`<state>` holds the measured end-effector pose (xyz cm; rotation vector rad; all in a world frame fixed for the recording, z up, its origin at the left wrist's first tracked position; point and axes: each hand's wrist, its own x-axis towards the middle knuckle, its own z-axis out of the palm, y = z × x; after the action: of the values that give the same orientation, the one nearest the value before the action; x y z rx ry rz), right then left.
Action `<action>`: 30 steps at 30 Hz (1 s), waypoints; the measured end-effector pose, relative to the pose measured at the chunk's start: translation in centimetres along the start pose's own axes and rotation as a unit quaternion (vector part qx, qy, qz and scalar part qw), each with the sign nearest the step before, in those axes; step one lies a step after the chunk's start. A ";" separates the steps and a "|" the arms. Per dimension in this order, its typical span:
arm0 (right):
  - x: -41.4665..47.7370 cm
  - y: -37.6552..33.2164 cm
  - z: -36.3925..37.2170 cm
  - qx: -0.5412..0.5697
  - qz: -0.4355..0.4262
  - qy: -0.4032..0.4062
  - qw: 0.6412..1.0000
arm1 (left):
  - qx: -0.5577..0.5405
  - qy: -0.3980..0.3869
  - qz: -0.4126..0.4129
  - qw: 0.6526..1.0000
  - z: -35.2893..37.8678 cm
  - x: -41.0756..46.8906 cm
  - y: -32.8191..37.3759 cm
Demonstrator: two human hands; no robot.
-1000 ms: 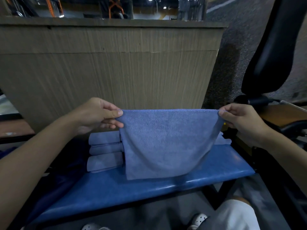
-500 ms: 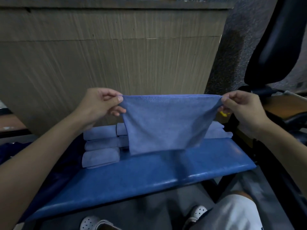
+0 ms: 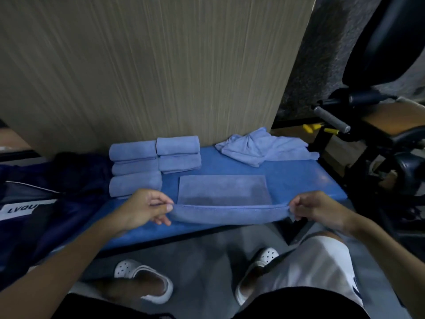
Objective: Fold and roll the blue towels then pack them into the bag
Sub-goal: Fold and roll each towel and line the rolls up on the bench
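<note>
The towel (image 3: 223, 192), which hung in the air 0.5 s ago, now lies flat on the bench (image 3: 299, 178) with its near edge lifted for a fold. The bag (image 3: 34, 215) sits at the left, with no towel showing in it. A loose heap (image 3: 264, 147) at the back right waits unfolded, and 5 rolls (image 3: 135, 166) at the back left wait unpacked. The left hand (image 3: 142, 209) and right hand (image 3: 319, 209) each pinch a near corner, thumb and fingers clamped on cloth.

Towels (image 3: 223, 194) pale blue, plain; bench (image 3: 294, 178) brighter blue; bag (image 3: 34, 226) navy w/ white label; clogs (image 3: 142, 279) white.
</note>
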<state>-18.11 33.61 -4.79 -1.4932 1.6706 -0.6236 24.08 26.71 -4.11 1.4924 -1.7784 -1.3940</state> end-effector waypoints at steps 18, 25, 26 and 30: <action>12.3 2.1 3.8 0.119 0.041 0.245 0.961 | -0.036 0.179 0.014 0.983 2.3 12.9 -2.2; 15.7 4.1 5.1 0.046 0.030 0.264 0.963 | 0.098 0.202 0.042 0.973 2.9 16.0 -5.1; 15.9 4.3 5.2 0.032 0.026 0.267 0.963 | 0.121 0.206 0.049 0.970 3.0 16.1 -5.2; 16.5 5.0 5.1 0.008 0.035 0.273 0.961 | 0.181 0.224 0.065 0.956 3.4 16.5 -4.8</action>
<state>-16.73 19.24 -15.48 -1.3111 2.1105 -1.0795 18.14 13.57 -14.07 1.6682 -1.8482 -0.6151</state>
